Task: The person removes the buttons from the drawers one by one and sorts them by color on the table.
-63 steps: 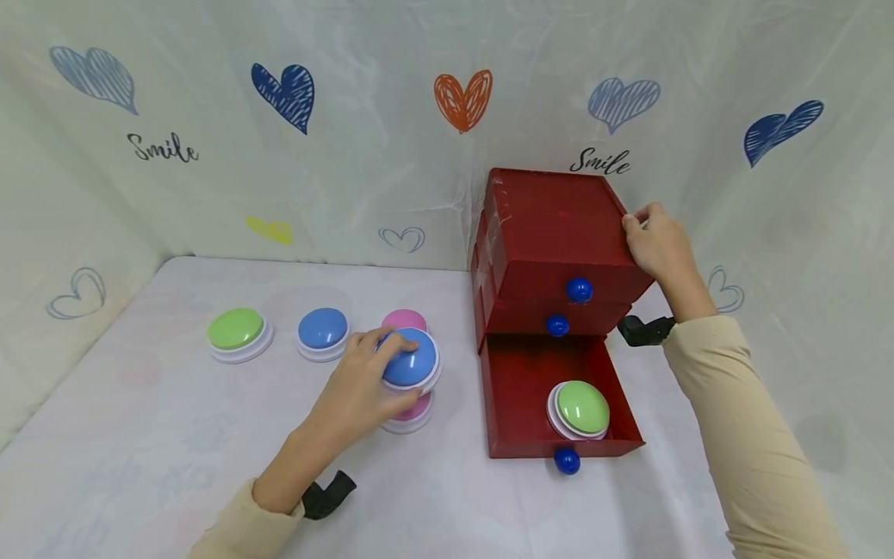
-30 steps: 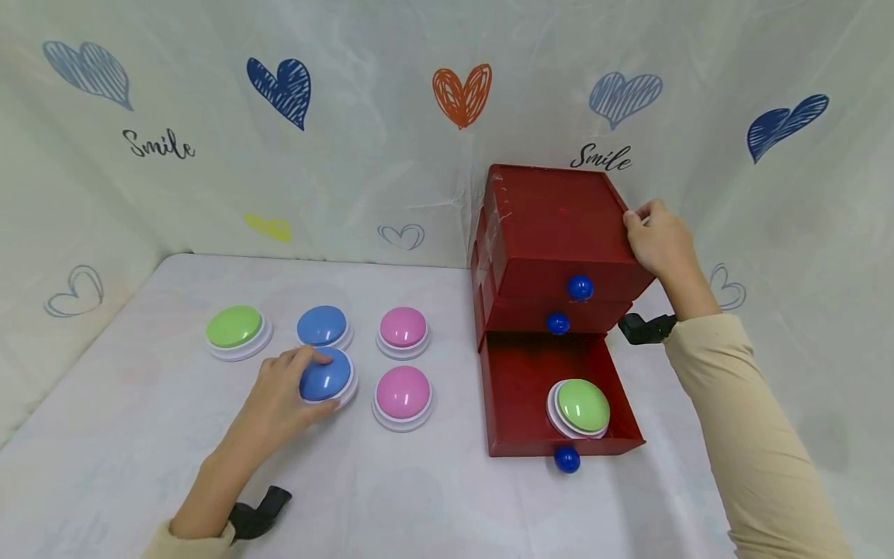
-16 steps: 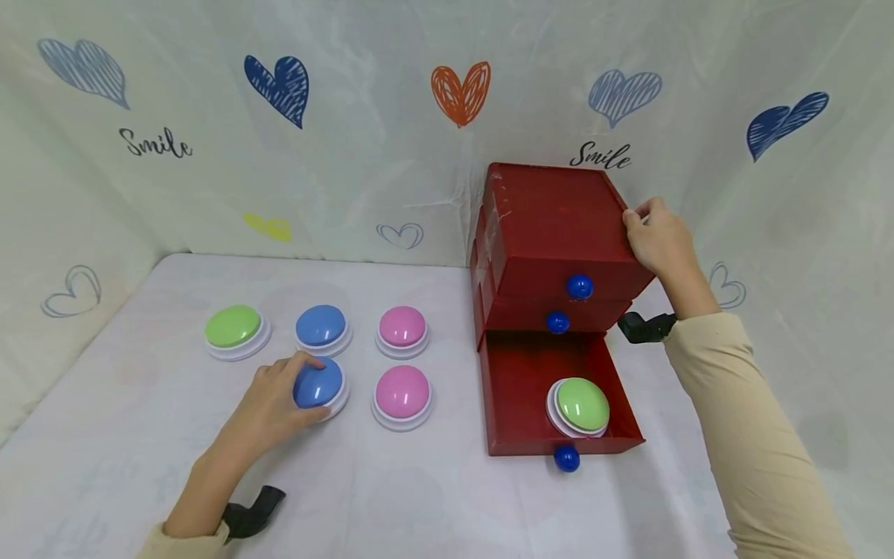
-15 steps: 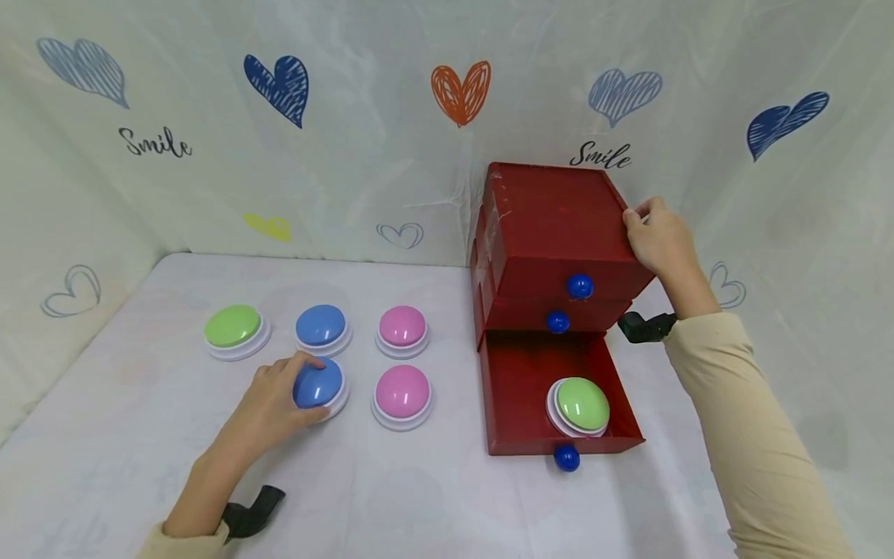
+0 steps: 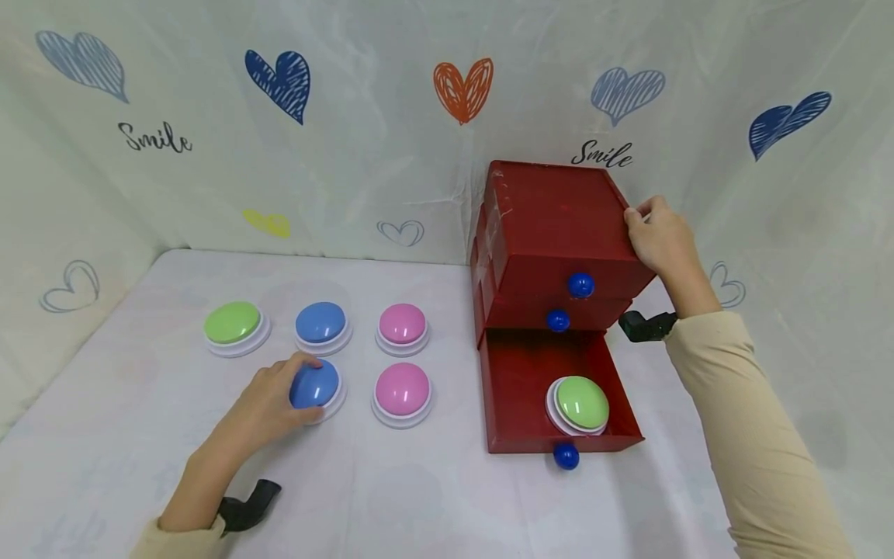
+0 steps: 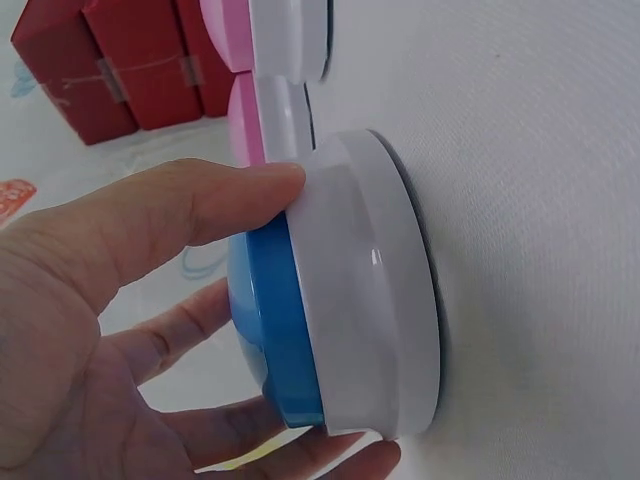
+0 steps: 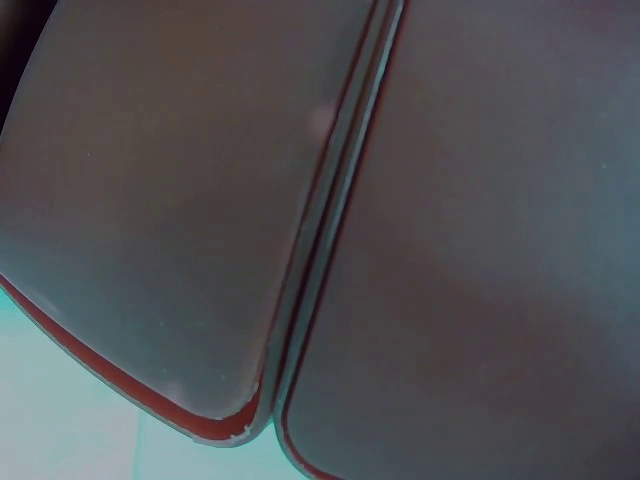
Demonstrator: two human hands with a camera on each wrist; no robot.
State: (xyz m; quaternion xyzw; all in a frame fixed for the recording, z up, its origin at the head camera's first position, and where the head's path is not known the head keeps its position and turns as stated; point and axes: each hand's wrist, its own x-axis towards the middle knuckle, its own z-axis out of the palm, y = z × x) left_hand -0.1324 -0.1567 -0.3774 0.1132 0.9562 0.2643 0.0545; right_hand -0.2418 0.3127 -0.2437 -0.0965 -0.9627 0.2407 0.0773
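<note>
My left hand (image 5: 268, 400) grips a blue push button (image 5: 313, 384) by its white round base, thumb on one side and fingers round the other. In the left wrist view the base (image 6: 370, 290) sits at the white tabletop, dome up; the thumb (image 6: 230, 200) lies along its near side. Just behind it is another blue push button (image 5: 320, 323). My right hand (image 5: 662, 235) holds the upper right edge of a red drawer box (image 5: 559, 210). Its lowest drawer (image 5: 517, 396) is pulled out, with a green push button (image 5: 583, 403) inside, tilted against the front.
Two pink push buttons (image 5: 402, 390) stand one behind the other, between the blue ones and the box. A green push button (image 5: 232, 324) is at the far left. Blue knobs (image 5: 580, 285) jut from the drawer fronts. A printed cloth (image 5: 391, 155) hangs behind the table.
My left hand has carried the blue push button left from above the pink ones and lowered it in front of the other blue one. The right hand stays at the box.
</note>
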